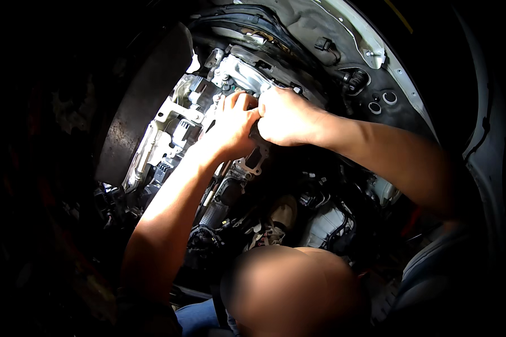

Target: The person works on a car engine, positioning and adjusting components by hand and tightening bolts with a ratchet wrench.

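Observation:
Both of my hands are close together over a brightly lit car engine point(177, 115). My left hand point(233, 123) lies with its fingers bent down onto the metal parts, and its fingertips are hidden from view. Right beside it, my right hand point(284, 115) is closed in a fist, its thumb side nearly against the left fingers. Whatever the hands grip is covered by the fingers. Just beyond them is a silvery metal cover point(242, 73). Below the left hand shows a metal flange point(252, 163) with an opening in it.
A dark curved panel point(146, 106) stands left of the engine. Black hoses point(253, 21) run along the far side. The body's inner wall point(371, 78) curves round at right, with round holes. A laced shoe point(278, 219) and a pale box-like part point(329, 224) sit lower down, in shadow.

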Available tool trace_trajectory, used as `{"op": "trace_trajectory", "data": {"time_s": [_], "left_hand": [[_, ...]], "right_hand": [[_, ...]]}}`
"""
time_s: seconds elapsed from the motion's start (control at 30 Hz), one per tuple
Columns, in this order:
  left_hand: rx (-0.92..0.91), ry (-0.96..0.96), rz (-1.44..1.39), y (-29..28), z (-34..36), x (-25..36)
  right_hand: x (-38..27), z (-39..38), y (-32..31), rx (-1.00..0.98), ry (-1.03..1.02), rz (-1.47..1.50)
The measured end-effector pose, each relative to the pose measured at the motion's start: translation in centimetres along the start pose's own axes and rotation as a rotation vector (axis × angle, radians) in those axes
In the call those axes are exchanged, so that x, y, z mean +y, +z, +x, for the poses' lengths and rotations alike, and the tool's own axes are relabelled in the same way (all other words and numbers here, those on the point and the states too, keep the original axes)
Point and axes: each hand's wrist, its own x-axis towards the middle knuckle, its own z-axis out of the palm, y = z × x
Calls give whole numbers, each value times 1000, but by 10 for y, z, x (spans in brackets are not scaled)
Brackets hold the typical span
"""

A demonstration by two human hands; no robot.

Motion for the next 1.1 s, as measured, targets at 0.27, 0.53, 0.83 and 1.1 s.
{"op": "trace_trajectory", "data": {"time_s": [0.27, 0.53, 0.83, 1.1], "left_hand": [[285, -108, -203, 7, -4, 7], [166, -149, -139, -7, -15, 13], [45, -234, -218, -10, -11, 19], [86, -175, -255, 16, -11, 3]], "right_hand": [[-21, -4, 22, 77, 411, 714], [4, 17, 7, -6, -199, -265], [4, 1, -4, 80, -463, -510], [-15, -3, 13, -86, 351, 595]]}}
